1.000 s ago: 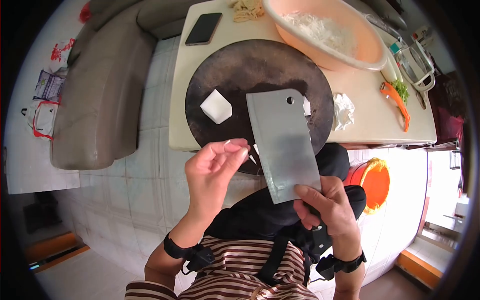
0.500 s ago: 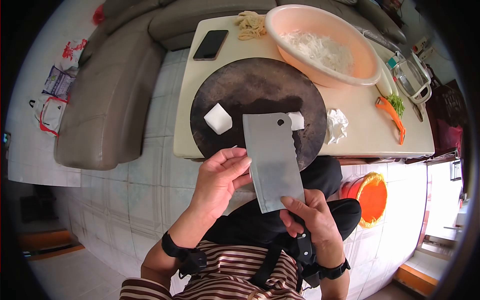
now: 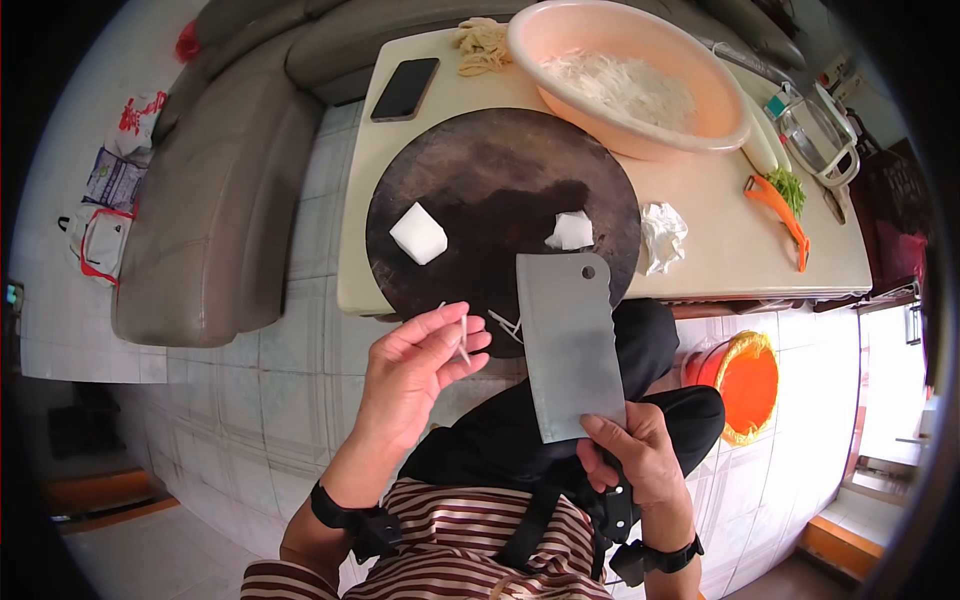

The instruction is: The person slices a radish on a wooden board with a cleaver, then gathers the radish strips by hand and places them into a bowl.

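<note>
My right hand [image 3: 635,445] is wrapped round the black handle of a broad cleaver [image 3: 570,345], its blade pointing away from me over the near edge of the round dark board [image 3: 500,160]. To the left of the blade, my left hand [image 3: 425,350] pinches a thin white strip [image 3: 463,335] between thumb and fingers. Several thin white strips [image 3: 507,324] lie at the board's near edge, between hand and blade. One white block [image 3: 419,234] sits on the board's left side and a smaller white piece [image 3: 571,231] on its right.
Behind the board stands a pink basin [image 3: 735,150] of white shreds. A phone [image 3: 405,90] and a crumpled cloth [image 3: 482,46] lie at the back left. Right of the board are crumpled white material [image 3: 662,238] and an orange peeler [image 3: 778,215]. A red bin [image 3: 748,385] stands on the floor.
The cleaver has moved right and slightly nearer me, away from my left hand. The small white piece and the strips at the board's near edge now show. My left hand has shifted slightly left.
</note>
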`<state>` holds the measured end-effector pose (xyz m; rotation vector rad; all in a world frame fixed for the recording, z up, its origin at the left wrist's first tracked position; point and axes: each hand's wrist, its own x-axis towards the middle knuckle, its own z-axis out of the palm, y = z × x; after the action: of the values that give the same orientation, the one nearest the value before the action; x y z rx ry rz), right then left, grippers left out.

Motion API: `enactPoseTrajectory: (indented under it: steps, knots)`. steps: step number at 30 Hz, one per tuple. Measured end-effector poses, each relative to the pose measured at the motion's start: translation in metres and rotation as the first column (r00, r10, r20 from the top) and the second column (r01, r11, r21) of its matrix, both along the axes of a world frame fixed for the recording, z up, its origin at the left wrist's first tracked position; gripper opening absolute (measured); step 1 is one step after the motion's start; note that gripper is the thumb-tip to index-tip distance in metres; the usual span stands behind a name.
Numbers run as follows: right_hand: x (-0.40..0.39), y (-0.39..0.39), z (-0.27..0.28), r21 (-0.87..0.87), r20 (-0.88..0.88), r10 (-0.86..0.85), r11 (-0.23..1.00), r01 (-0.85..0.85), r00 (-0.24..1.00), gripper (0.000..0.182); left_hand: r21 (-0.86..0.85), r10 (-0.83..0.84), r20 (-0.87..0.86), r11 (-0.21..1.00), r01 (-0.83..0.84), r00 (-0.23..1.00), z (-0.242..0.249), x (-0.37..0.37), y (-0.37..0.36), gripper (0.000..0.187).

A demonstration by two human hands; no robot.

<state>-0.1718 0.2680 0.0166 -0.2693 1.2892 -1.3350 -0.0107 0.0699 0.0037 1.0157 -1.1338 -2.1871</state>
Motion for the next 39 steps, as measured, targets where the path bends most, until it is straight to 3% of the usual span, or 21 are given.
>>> enactPoseTrajectory:
  steps: [6,11,16,18,21,27,39]
  knots:
    - [0.008,-0.003,0.009,0.0,0.04,0.051,0.999,-0.051,0.998,0.022,0.122,-0.102,-0.106,0.986,0.115,0.989,0.0,-0.009,-0.001,0.033]
    - [0.009,0.004,0.003,0.0,0.013,0.105,0.994,-0.105,0.994,0.027,0.105,-0.112,-0.068,0.987,0.118,0.991,-0.01,-0.003,0.0,0.031]
    - [0.007,0.013,-0.001,0.001,-0.067,-0.014,1.0,0.014,0.998,0.019,-0.059,0.012,0.054,0.998,-0.009,0.998,-0.005,0.005,0.002,0.027]
    - [0.008,0.015,-0.002,0.024,-0.146,-0.039,0.999,0.043,0.988,0.029,-0.114,0.027,0.109,0.993,-0.014,0.994,-0.005,0.01,0.001,0.025]
    - [0.011,0.026,-0.009,0.058,-0.171,0.016,0.998,-0.007,0.985,0.031,-0.398,0.04,0.181,0.917,0.036,0.983,-0.014,0.019,-0.003,0.027]
    - [0.022,0.029,-0.01,0.075,-0.115,0.054,0.996,-0.045,0.992,0.032,-0.515,0.077,0.225,0.855,0.052,0.971,-0.013,0.009,0.0,0.032]
    - [0.037,0.006,-0.018,0.011,-0.071,0.182,0.983,-0.181,0.981,0.035,-0.506,0.063,0.163,0.862,0.029,0.985,-0.017,-0.005,0.001,0.03]
